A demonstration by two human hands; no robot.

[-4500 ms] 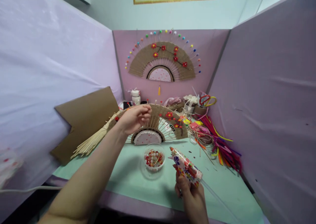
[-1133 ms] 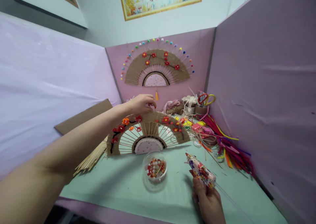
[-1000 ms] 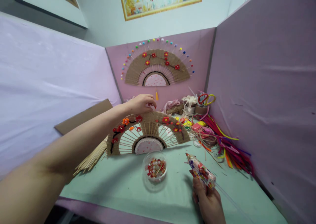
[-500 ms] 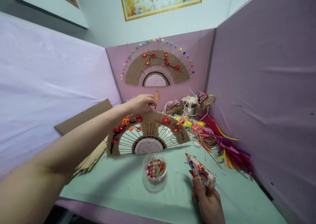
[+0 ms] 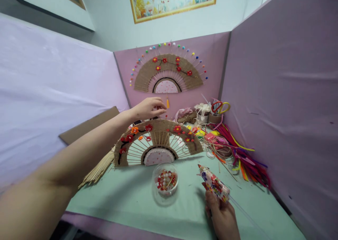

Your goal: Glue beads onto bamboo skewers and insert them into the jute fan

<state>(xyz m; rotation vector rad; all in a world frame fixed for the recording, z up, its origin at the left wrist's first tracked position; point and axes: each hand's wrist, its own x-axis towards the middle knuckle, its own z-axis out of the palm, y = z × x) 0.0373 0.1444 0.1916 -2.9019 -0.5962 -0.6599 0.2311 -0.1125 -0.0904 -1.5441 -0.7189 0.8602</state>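
Note:
A burlap fan [image 5: 161, 126] stands upright on the table, trimmed with red and orange flowers and thin sticks around a pale half-round centre. At its top edge a small red bead [image 5: 166, 116] sits on a stick's end. My left hand [image 5: 151, 107] hovers just above and left of that bead, fingers stretched and holding nothing. In my right hand [image 5: 223, 213], at the lower right, is a flower-patterned hot glue gun [image 5: 216, 184], with a clear glue stick out of its back and its nozzle aimed up-left. Red, orange and clear beads [image 5: 167, 180] fill a small clear tub before the fan.
Another fan [image 5: 144, 72] with coloured pompom tips hangs on the pink back panel. Ribbons, cords and coloured pipe cleaners [image 5: 245, 159] pile up at the right, near scissors [image 5: 220, 106] in a holder. Thin sticks [image 5: 99, 167] and brown cardboard [image 5: 89, 125] lie at the left.
My left hand has let go of the red bead at the fan's top edge and risen slightly, its fingers straightening. My right hand with the glue gun has hardly moved.

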